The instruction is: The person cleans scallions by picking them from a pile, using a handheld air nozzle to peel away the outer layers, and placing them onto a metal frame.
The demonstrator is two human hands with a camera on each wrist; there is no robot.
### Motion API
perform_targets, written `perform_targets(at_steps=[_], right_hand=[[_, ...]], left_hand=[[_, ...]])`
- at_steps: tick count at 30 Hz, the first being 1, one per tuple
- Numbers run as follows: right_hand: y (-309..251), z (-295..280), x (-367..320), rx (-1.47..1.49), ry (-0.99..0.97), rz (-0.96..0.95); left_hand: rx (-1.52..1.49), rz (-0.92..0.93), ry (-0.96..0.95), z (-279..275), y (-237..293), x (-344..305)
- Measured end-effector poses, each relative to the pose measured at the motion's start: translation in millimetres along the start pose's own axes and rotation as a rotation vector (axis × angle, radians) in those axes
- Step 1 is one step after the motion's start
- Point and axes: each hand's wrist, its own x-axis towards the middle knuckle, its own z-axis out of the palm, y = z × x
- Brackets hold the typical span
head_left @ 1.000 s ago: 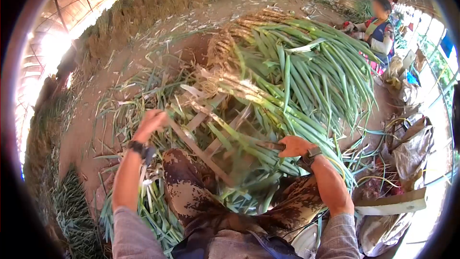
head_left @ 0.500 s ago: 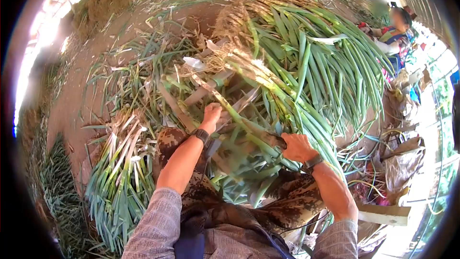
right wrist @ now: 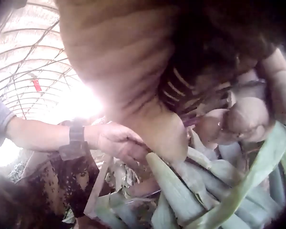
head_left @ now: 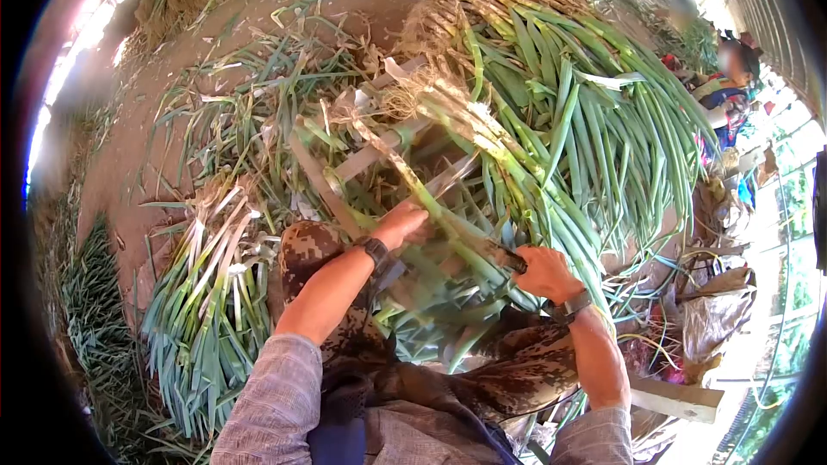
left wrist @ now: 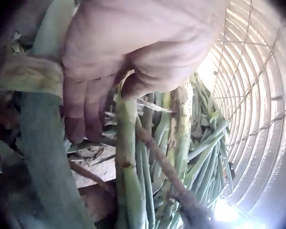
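Observation:
My left hand (head_left: 403, 222) reaches to a single long green onion stalk (head_left: 405, 174) that slants across the middle. Its fingers extend downward in the left wrist view, with the thumb right at a green stalk (left wrist: 127, 143). On the right, my right hand (head_left: 548, 274) curls its fingers round a dark, narrow blade-like tool (head_left: 506, 257), largely hidden by the hand and leaves. Green leaves (right wrist: 176, 195) lie right below that hand in the right wrist view. A big heap of green onions (head_left: 603, 129), roots toward the back, spreads beyond the hands.
A wooden frame (head_left: 366, 161) stands between my knees amid loose leaves. Trimmed green onions (head_left: 207, 319) lie in a bundle on the left. Cut leaves (head_left: 233, 112) litter the ground behind. Another person (head_left: 728, 90) sits at the far right, near crumpled sacking (head_left: 719, 314) and a board (head_left: 676, 398).
My left hand has swung from the far left across to the slanting stalk. My right hand keeps its grip on the tool and has shifted slightly. The head view has turned left.

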Motion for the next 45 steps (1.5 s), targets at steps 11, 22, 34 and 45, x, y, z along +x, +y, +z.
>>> perform_targets(at_steps=[11, 22, 34, 45], right_hand=[[14.8, 0.0, 1.4, 0.085, 0.210, -0.082], [-12.5, -0.1, 3.8, -0.009, 0.237, -0.036], [-21.2, -2.9, 12.4, 0.052, 0.363, -0.117], [-20.1, -4.6, 25.9, 0.035, 0.383, -0.074]], left_hand=[[-0.562, 0.296, -0.129, 16.1, -17.6, 33.4], [-0.723, 0.404, -0.094, 10.5, 20.5, 7.6], [-0.863, 0.358, -0.097, 21.3, 12.7, 18.3], [-0.626, 0.407, -0.064, 22.2, 18.3, 8.0]])
